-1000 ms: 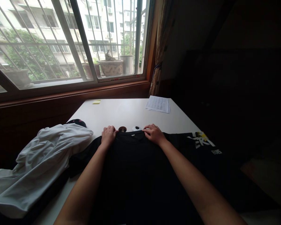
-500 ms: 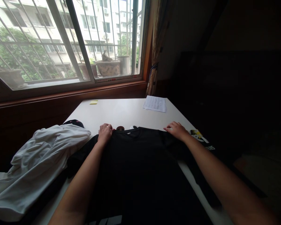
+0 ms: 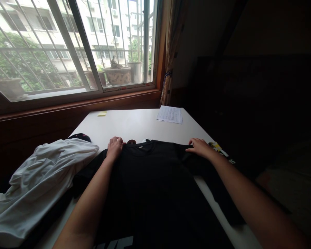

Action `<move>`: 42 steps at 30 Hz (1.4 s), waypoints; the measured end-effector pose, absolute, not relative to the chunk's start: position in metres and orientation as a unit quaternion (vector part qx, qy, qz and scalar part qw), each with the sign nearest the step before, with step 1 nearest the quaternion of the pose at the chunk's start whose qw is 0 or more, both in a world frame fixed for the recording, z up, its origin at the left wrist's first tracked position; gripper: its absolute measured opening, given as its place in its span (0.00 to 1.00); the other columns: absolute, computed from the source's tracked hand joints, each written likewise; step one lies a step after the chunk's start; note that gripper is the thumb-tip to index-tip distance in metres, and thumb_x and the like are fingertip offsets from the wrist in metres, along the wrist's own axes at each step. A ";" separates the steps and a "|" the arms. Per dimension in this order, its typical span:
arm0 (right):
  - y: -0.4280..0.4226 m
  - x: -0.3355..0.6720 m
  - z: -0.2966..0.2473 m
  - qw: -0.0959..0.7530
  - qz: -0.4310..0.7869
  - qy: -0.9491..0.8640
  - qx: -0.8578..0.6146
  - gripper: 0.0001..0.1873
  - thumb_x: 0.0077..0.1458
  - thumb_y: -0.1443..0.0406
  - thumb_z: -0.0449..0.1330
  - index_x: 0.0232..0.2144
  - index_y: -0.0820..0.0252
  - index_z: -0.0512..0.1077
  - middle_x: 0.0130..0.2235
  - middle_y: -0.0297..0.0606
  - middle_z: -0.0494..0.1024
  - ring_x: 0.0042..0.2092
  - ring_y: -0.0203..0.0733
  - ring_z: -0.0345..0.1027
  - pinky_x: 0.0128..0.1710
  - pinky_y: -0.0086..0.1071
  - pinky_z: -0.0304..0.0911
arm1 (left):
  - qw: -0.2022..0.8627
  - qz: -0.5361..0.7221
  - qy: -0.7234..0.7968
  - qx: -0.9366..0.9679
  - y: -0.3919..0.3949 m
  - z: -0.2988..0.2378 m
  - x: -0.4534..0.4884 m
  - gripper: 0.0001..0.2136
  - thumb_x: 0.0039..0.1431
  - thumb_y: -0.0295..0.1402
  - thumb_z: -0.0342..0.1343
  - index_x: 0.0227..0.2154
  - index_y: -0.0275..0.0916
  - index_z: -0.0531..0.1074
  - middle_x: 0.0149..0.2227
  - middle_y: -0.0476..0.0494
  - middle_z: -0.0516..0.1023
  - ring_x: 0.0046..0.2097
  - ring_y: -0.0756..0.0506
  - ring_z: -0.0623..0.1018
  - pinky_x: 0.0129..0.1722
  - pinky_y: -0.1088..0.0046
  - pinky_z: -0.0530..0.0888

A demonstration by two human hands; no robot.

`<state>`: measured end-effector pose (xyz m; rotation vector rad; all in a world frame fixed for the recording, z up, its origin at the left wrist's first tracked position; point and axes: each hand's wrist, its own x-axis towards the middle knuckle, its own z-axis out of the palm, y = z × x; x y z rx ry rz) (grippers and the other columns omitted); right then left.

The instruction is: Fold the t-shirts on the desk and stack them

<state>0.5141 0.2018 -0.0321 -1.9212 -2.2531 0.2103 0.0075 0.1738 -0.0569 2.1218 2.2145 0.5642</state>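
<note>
A black T-shirt (image 3: 155, 186) lies spread flat on the white table (image 3: 134, 124), collar away from me. My left hand (image 3: 114, 147) is closed on the shirt's left shoulder, fingers curled into the fabric. My right hand (image 3: 200, 147) grips the right shoulder edge, fingers pinching the cloth. Under the right side lies another black garment with white and yellow print (image 3: 219, 149). White lettering (image 3: 114, 242) shows at the shirt's near edge.
A crumpled white garment (image 3: 38, 180) lies on the table's left, a dark cap (image 3: 80, 137) behind it. Two small round objects (image 3: 132, 141) sit just beyond the collar. A sheet of paper (image 3: 170, 114) and a yellow sticky note (image 3: 102, 113) lie near the window.
My right hand slid from the collar out to the right shoulder, spreading the shirt wider over the printed garment. My left hand stayed on the left shoulder.
</note>
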 end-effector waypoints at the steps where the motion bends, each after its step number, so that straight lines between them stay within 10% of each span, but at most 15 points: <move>1: 0.199 0.518 -0.032 0.077 0.064 -0.749 -0.654 0.18 0.44 0.50 0.68 0.32 0.54 0.74 0.39 0.42 0.79 0.44 0.54 0.72 0.46 0.43 0.66 | 0.010 0.181 0.709 0.682 0.174 -0.057 0.007 0.11 0.70 0.43 0.49 0.42 0.45 0.72 0.56 0.39 0.69 0.61 0.35 0.65 0.57 0.55 0.69; 9: 0.174 0.577 -0.043 0.144 0.215 -0.671 -0.695 0.18 0.46 0.48 0.66 0.28 0.53 0.70 0.30 0.37 0.77 0.31 0.46 0.72 0.29 0.35 0.63 | -0.009 0.177 0.711 0.681 0.172 -0.056 0.011 0.11 0.71 0.42 0.48 0.43 0.45 0.72 0.56 0.38 0.69 0.61 0.35 0.64 0.58 0.55 0.69; 16: 0.156 0.573 -0.076 0.395 0.176 -0.588 -0.683 0.22 0.51 0.49 0.62 0.43 0.53 0.69 0.43 0.45 0.78 0.46 0.51 0.74 0.43 0.41 0.70 | -0.038 0.183 0.699 0.690 0.168 -0.054 0.018 0.13 0.72 0.40 0.46 0.52 0.45 0.71 0.62 0.38 0.66 0.69 0.37 0.57 0.65 0.55 0.62; 29: 0.140 0.548 -0.072 0.329 0.137 -0.598 -0.718 0.31 0.56 0.53 0.59 0.61 0.51 0.65 0.55 0.48 0.76 0.58 0.57 0.70 0.56 0.48 0.65 | -0.018 0.184 0.402 0.897 0.088 -0.046 0.211 0.28 0.72 0.51 0.42 0.67 0.41 0.62 0.72 0.36 0.56 0.74 0.34 0.49 0.70 0.41 0.53; 42: 0.131 0.554 -0.068 0.400 0.122 -0.580 -0.699 0.39 0.57 0.46 0.59 0.65 0.54 0.58 0.53 0.50 0.75 0.52 0.56 0.73 0.53 0.49 0.68 | 0.041 0.148 0.487 0.860 0.102 -0.067 0.267 0.35 0.71 0.55 0.35 0.71 0.37 0.55 0.74 0.39 0.52 0.75 0.38 0.47 0.72 0.48 0.47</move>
